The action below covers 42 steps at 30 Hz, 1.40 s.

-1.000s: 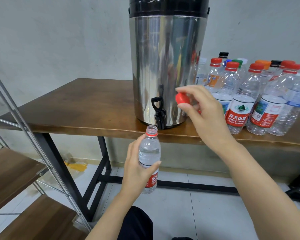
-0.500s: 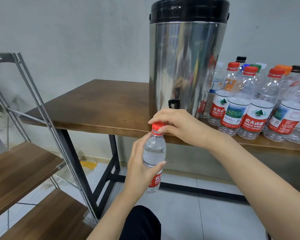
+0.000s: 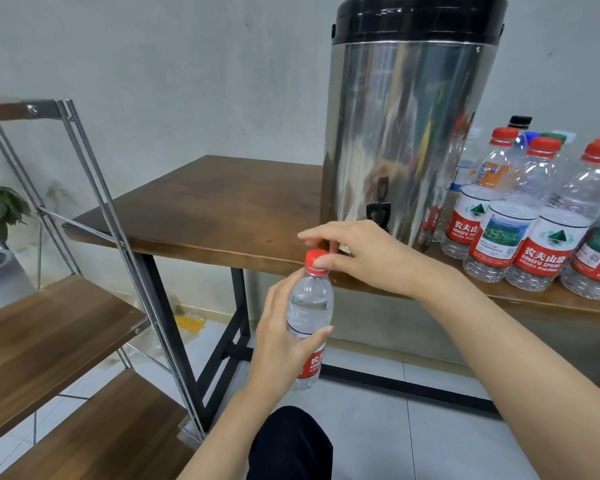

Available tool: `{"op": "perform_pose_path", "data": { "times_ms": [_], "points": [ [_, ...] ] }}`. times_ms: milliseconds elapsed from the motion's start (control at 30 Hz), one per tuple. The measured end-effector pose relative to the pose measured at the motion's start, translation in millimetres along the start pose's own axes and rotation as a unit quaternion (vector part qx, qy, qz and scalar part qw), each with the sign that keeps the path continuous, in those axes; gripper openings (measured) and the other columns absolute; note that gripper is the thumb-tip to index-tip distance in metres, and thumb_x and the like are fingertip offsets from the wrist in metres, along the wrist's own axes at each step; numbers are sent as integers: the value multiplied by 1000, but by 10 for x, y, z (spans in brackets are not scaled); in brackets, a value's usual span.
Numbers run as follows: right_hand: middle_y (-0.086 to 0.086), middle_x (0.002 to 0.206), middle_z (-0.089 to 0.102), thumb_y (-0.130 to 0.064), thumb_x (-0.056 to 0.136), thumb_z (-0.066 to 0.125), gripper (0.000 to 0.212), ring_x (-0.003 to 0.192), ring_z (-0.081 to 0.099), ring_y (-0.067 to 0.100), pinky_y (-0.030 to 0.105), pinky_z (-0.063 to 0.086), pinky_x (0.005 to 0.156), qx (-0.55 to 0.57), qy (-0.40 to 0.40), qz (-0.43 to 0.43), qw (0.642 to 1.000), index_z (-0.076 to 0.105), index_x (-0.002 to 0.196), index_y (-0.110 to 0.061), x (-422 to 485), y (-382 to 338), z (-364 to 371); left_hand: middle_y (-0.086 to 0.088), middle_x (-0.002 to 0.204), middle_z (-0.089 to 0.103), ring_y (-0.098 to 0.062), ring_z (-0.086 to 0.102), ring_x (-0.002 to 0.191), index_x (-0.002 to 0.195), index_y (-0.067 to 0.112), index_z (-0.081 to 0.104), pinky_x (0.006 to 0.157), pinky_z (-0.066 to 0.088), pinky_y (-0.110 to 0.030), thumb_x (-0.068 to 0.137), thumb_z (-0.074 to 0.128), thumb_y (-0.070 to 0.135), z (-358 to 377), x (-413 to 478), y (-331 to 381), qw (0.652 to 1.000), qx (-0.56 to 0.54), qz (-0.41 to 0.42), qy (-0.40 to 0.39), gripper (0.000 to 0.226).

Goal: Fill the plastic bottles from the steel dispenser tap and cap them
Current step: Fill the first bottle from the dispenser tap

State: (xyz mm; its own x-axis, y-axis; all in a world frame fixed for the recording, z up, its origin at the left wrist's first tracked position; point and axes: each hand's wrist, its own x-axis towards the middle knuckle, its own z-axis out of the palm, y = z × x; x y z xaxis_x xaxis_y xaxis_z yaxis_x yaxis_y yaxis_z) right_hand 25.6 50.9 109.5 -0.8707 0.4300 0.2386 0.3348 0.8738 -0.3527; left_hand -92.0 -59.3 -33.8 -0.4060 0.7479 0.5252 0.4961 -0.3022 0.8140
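Note:
My left hand [image 3: 280, 336] grips a small clear plastic bottle [image 3: 310, 306] with a red label, held upright in front of the table edge and filled with water to the shoulder. A red cap [image 3: 315, 259] sits on its neck, and my right hand [image 3: 364, 252] pinches that cap from the right with thumb and fingers. Behind my right hand stands the tall steel dispenser [image 3: 406, 133] with a black lid; its black tap [image 3: 378, 211] shows just above my knuckles.
Several capped water bottles [image 3: 520, 223] crowd the wooden table [image 3: 215, 209] right of the dispenser. A metal-framed shelf unit with wooden boards [image 3: 49, 327] stands at the left. A plant [image 3: 4, 209] sits at the far left. Tiled floor lies below.
My right hand brought the red cap from beside the tap down onto the bottle's neck and now pinches it there. The view has turned left and closer.

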Motion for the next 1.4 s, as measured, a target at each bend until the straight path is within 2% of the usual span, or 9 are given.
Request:
{"op": "perform_pose_path", "data": {
  "times_ms": [67, 167, 333, 433, 667, 933, 1033, 1167, 1400],
  "points": [
    [-6, 109, 71, -26, 94, 66, 29, 92, 56, -3, 3, 36, 82, 7, 21, -7, 1000, 70, 122, -19, 64, -11, 23, 14, 137, 48, -7, 50, 128, 140, 41, 43, 103, 49, -38, 76, 84, 14, -34, 22, -49, 1000, 1, -1, 4, 81],
    [-17, 81, 62, -22, 90, 70, 23, 80, 51, -12, 3, 36, 75, 48, 61, 1, 997, 74, 111, -12, 174, -33, 139, 13, 137, 49, -9, 50, 128, 140, 40, 43, 101, 50, -43, 75, 85, 14, -78, 53, -114, 1000, -2, -7, 14, 82],
    [-4, 120, 64, -31, 98, 58, 35, 102, 46, 6, 27, 44, 90, 48, 233, -22, 971, 63, 130, -17, 443, 48, 459, 12, 138, 51, -14, 50, 130, 144, 34, 41, 104, 48, -47, 72, 83, 20, -315, 322, -133, 998, -12, 5, 59, 83],
    [2, 125, 62, -23, 103, 51, 31, 114, 53, 18, 37, 46, 97, 76, 304, 8, 950, 61, 130, -12, 686, 118, 555, 10, 139, 50, -18, 51, 129, 143, 35, 41, 102, 49, -50, 73, 84, 21, -609, 767, -17, 995, -2, 29, 96, 83],
    [4, 139, 53, -21, 105, 43, 37, 129, 43, 22, 31, 36, 104, 38, 228, 84, 969, 48, 141, -13, 1212, 229, 773, 1, 144, 48, -19, 51, 129, 147, 27, 37, 105, 48, -49, 77, 83, 23, -1005, 1934, -61, 978, 88, 46, 183, 84],
    [2, 145, 47, -28, 106, 41, 40, 130, 42, 22, 33, 41, 101, -32, 145, 147, 978, 41, 145, -18, 1511, 374, 1032, -2, 149, 40, -16, 43, 133, 151, 28, 32, 99, 36, -26, 82, 80, 17, -918, 2229, -419, 967, 129, 10, 221, 86],
    [3, 144, 48, -30, 106, 40, 41, 128, 44, 24, 35, 42, 100, -77, 125, 164, 976, 39, 146, -20, 1569, 453, 1123, 0, 154, 32, -9, 36, 136, 154, 31, 22, 103, 35, -27, 81, 81, 18, -906, 2167, -473, 971, 122, 14, 206, 95],
    [1, 143, 49, -37, 106, 39, 42, 127, 45, 25, 39, 43, 99, -131, 117, 177, 968, 37, 145, -23, 1627, 518, 1224, 7, 160, 15, -20, 29, 146, 156, 36, 0, 111, 38, -42, 76, 85, 13, -884, 1900, -674, 972, 153, -42, 175, 119],
    [1, 151, 43, -42, 105, 38, 48, 136, 41, 24, 39, 39, 108, -148, 93, 184, 967, 32, 149, -25, 1772, 543, 1339, 3, 152, 33, -20, 43, 136, 155, 39, -4, 104, 44, -43, 81, 80, 13, -850, 1897, -876, 964, 194, -97, 156, 116]
  ]
}}
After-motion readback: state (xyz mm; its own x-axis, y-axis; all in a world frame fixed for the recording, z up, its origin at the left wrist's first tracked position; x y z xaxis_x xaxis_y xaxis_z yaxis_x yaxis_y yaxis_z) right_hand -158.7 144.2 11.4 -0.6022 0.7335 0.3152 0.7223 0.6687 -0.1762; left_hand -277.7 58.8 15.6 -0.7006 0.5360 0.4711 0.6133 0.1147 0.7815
